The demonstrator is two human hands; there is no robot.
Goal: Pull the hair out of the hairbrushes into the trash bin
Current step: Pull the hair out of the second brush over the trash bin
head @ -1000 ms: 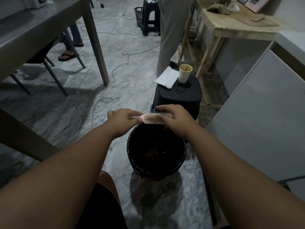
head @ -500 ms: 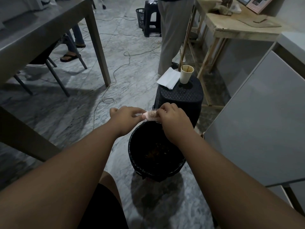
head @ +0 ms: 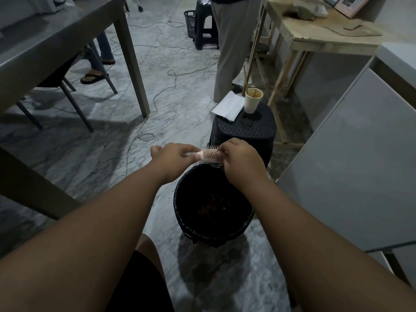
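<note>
Trash bin (head: 180, 199): black, lined, open-topped, on the floor directly below both sets of fingers; dark debris lies at its bottom. Likely set there so that whatever is pulled loose drops straight in.

Stool (head: 245, 129): black plastic, just beyond the fingers, behind the bin; carries a paper cup (head: 253, 101) and a folded white sheet (head: 228, 105). No part in the task, by the look of it.

Left hand (head: 173, 157): fingers closed narrowly on the handle end of the hairbrush, holding it level over the bin's far rim, apparently to steady it.

Right hand (head: 240, 162): fingers curled over the far end of the brush head, tips among or against the bristles; whether they pinch hair cannot be told.

Hairbrush (head: 209, 154): small, pale pink, bristles upward and toward the camera, spanning the gap between the two hands, touching both.

Hair: a thin strand may hang beneath the right fingers; too fine to confirm.
</note>
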